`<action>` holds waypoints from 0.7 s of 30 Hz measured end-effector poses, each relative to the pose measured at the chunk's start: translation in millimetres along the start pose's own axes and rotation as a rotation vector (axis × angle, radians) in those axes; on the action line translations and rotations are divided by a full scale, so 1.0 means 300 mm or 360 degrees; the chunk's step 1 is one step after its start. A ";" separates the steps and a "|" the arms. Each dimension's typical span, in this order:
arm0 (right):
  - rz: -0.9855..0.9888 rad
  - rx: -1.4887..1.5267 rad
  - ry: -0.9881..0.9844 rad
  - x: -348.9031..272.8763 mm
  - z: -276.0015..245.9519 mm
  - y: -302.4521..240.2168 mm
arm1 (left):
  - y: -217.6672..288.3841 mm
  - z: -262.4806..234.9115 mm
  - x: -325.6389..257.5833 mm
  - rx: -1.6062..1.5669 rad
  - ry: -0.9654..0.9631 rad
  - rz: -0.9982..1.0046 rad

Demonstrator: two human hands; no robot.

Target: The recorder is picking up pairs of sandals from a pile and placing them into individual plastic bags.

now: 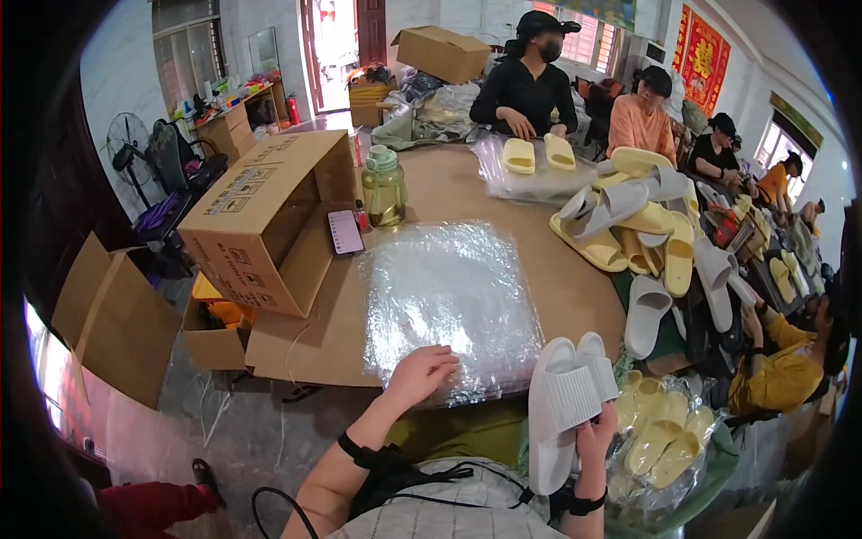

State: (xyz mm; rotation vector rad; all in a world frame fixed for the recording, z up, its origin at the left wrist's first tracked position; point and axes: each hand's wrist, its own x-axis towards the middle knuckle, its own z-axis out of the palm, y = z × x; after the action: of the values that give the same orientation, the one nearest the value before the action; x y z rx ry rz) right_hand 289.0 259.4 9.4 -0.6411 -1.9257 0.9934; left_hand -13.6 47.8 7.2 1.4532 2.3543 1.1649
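My left hand [420, 374] lies on the near edge of a stack of clear plastic bags [449, 296], its fingers stretched out over the film. At the table's front edge my right hand [594, 442] is closed on a pair of white slippers [555, 422], held upright with the ribbed strap of one facing right. The second slipper is mostly hidden behind the first. Right of this hand, yellow slippers [660, 431] lie in clear plastic wrapping. A heap of loose yellow and white slippers [648, 304] covers the table's right side.
An open cardboard box [242, 211] lies on its side at the table's left, beside a phone [345, 233] and a green-lidded bottle [384, 187]. Across the table a person in black [525, 99] stands behind two yellow slippers on plastic bags. Other people sit along the right.
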 end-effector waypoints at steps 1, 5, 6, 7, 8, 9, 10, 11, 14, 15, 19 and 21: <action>-0.0024 -0.0003 -0.0040 0.002 -0.001 -0.005 | -0.003 -0.003 0.005 -0.0135 -0.0008 -0.0101; -0.0056 0.0028 -0.0050 0.011 0.010 -0.058 | -0.001 -0.011 0.004 -0.0299 0.0012 -0.0204; -0.0052 0.0009 -0.0049 0.011 0.010 -0.066 | 0.006 -0.013 0.007 -0.0094 -0.0068 -0.0059; -0.0048 -0.0010 -0.0049 0.010 0.010 -0.070 | 0.016 -0.015 0.008 0.0112 -0.0147 0.0087; -0.0047 -0.0013 -0.0046 0.007 0.009 -0.066 | 0.030 -0.017 0.003 0.0109 -0.0150 0.0090; -0.0016 -0.0005 -0.0055 0.004 0.015 -0.065 | 0.050 -0.023 -0.010 0.0230 -0.0177 0.0168; 0.0014 0.0004 -0.0064 0.004 0.018 -0.067 | 0.060 -0.025 -0.019 0.0351 -0.0204 0.0247; 0.0016 0.0004 -0.0066 0.005 0.021 -0.069 | 0.051 -0.017 -0.021 0.0423 -0.0253 0.0259; -0.0111 -0.0052 -0.0032 0.008 0.031 -0.075 | 0.049 -0.012 -0.022 0.0451 -0.0241 0.0282; -0.0148 -0.0043 -0.0013 0.009 0.036 -0.070 | 0.047 -0.011 -0.021 0.0452 -0.0242 0.0281; -0.0151 -0.0056 0.0011 0.012 0.046 -0.086 | 0.031 -0.004 -0.012 0.0295 -0.0224 0.0215; -0.0123 -0.0036 -0.0004 0.010 0.045 -0.086 | 0.032 -0.006 -0.009 0.0207 -0.0202 0.0178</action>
State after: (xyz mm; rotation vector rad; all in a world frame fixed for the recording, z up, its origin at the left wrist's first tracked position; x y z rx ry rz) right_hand 274.5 241.9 27.9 -0.5746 -1.9515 0.9256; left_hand -6.3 47.0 14.0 1.6675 2.3274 0.9269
